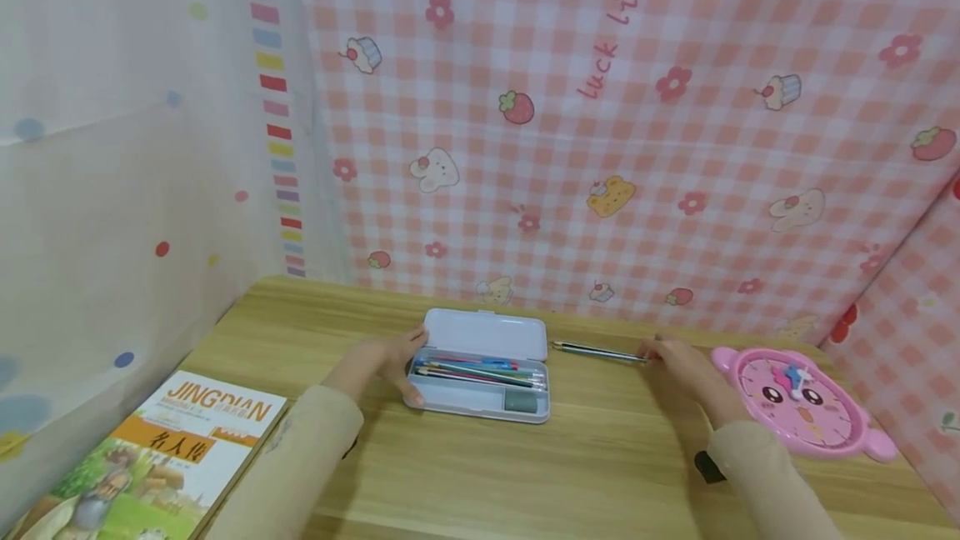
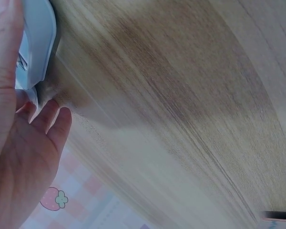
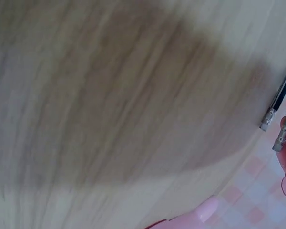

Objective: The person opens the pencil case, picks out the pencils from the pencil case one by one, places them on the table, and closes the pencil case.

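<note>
An open white pencil case (image 1: 487, 333) stands on the table with its lid raised at the back. Several pencils (image 1: 457, 373) lie inside, beside a dark green block (image 1: 521, 401) in the front right part. My left hand (image 1: 382, 361) holds the case's left end, thumb at the front corner and fingers near the lid's hinge; its thumb (image 2: 7, 52) also shows along the case in the left wrist view. To the right of the case, my right hand (image 1: 678, 365) pinches a green pencil (image 3: 280, 143) near its eraser end. Close alongside lies a second, dark pencil (image 3: 268, 118).
A pink clock (image 1: 806, 402) with a cartoon face lies at the right, just beyond my right forearm. On the left is a book (image 1: 202, 415) with an illustrated cover. A pink checked cloth (image 1: 570, 148) hangs behind the table's back edge.
</note>
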Action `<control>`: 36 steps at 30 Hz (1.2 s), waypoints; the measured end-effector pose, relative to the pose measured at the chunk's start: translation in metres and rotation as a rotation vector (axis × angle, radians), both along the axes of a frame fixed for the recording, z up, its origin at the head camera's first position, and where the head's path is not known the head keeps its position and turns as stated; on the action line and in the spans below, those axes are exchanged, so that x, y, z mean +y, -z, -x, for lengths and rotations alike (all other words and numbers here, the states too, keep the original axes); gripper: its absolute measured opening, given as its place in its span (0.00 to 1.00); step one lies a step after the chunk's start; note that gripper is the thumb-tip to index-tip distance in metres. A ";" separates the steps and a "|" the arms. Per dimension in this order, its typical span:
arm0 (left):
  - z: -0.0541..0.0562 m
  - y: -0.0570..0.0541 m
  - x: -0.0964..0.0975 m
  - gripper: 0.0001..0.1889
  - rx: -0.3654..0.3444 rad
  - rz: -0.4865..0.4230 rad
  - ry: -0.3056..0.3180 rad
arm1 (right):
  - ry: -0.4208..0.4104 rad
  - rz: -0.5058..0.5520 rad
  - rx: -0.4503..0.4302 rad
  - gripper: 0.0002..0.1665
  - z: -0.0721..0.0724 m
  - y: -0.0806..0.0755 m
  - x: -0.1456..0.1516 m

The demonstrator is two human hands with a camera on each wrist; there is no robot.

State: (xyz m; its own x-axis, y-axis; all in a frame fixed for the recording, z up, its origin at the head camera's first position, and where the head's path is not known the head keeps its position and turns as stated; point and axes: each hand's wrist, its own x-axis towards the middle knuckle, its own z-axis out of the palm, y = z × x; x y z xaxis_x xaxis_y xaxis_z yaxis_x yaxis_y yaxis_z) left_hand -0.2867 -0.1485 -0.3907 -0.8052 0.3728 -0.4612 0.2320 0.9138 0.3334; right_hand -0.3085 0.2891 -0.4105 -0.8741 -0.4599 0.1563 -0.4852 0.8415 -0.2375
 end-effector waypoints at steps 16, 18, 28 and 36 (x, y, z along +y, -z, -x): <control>0.000 -0.003 0.001 0.58 0.007 0.047 0.015 | -0.018 -0.084 0.069 0.08 0.005 0.013 -0.004; -0.001 -0.003 0.001 0.58 0.006 0.053 0.013 | -0.013 -0.088 0.071 0.07 0.006 0.013 -0.005; 0.000 0.000 0.001 0.58 0.002 0.028 0.002 | 0.042 -0.064 -0.008 0.07 0.009 0.003 -0.010; 0.002 0.001 0.000 0.58 0.011 0.023 0.016 | 0.005 -0.033 -0.064 0.11 0.008 -0.006 -0.039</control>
State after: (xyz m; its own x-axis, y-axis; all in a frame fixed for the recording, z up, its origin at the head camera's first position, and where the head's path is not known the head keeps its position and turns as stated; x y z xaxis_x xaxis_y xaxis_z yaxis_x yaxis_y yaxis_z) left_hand -0.2883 -0.1480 -0.3914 -0.8045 0.3750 -0.4606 0.2501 0.9173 0.3099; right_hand -0.3167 0.2506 -0.4050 -0.8842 -0.4593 0.0853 -0.4657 0.8519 -0.2397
